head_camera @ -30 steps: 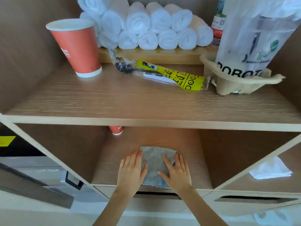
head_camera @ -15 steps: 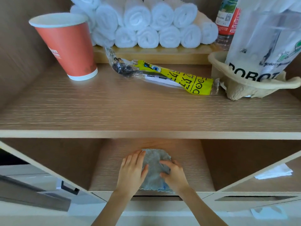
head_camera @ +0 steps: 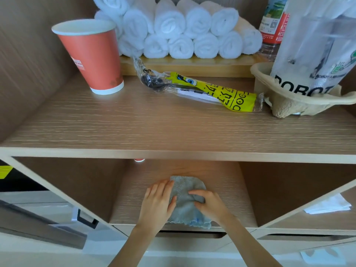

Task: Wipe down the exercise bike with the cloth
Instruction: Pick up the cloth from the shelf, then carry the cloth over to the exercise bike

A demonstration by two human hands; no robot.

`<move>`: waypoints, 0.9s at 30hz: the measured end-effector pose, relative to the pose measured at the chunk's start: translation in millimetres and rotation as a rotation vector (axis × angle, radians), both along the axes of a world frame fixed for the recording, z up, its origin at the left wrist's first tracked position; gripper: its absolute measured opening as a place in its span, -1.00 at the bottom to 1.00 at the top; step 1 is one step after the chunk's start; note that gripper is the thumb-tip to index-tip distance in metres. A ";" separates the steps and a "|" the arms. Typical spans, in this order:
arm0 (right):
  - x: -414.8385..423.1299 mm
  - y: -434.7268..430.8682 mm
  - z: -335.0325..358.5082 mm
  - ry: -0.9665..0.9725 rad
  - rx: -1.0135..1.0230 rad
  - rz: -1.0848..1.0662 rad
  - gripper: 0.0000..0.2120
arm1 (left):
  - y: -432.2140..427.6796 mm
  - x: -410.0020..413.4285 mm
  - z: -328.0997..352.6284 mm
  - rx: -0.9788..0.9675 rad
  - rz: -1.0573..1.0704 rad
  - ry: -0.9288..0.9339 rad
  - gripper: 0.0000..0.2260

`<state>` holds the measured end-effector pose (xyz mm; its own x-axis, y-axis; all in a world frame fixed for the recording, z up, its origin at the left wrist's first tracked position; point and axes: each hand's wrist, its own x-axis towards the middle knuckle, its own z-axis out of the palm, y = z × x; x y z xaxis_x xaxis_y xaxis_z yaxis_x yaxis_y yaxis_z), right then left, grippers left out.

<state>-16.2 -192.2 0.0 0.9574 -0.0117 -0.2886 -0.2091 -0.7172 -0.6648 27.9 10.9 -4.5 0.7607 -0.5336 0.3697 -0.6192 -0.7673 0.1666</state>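
Note:
A grey-blue cloth [head_camera: 185,207] lies on the lower shelf [head_camera: 134,201] of a wooden unit, bunched up in the middle. My left hand [head_camera: 158,203] rests flat on the shelf with its thumb and fingers against the cloth's left edge. My right hand [head_camera: 209,204] has its fingers curled into the cloth's right side and grips it. No exercise bike is in view.
The upper shelf [head_camera: 173,130] carries an orange paper cup [head_camera: 92,56], a yellow wrapped packet [head_camera: 202,91], rolled white towels [head_camera: 183,29], a bottle [head_camera: 273,26] and a plastic bag in a pulp cup holder [head_camera: 300,101]. A white tissue [head_camera: 327,206] lies in the right compartment.
One second ago both hands lay flat on the spread cloth. Since then my right hand has curled and gathered the cloth, which is now bunched. The view has moved closer.

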 end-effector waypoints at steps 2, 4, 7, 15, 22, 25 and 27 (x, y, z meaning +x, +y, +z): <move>-3.5 -1.1 1.3 -0.056 0.019 -0.019 -0.62 | 0.7 0.0 -0.1 0.016 0.008 -0.002 -0.60; -5.8 -1.3 4.5 -0.082 0.043 -0.049 -0.63 | 0.1 -0.2 0.9 0.027 0.017 -0.003 -0.60; -5.6 -0.9 9.9 -0.061 0.125 -0.132 -0.63 | -1.1 -0.7 4.8 0.032 0.018 0.002 -0.60; -5.4 7.9 39.1 -0.119 0.278 -0.209 -0.52 | -0.4 0.6 23.3 0.025 0.034 -0.054 -0.57; 10.2 23.7 72.0 -0.176 0.321 -0.097 -0.56 | 18.4 -4.1 34.8 0.002 0.096 -0.135 -0.60; 23.0 44.0 85.3 -0.164 0.352 0.037 -0.56 | 35.9 -20.4 43.5 -0.047 0.216 -0.156 -0.62; 30.5 63.4 95.7 -0.148 0.406 0.166 -0.56 | 52.1 -36.8 50.0 -0.063 0.322 -0.158 -0.64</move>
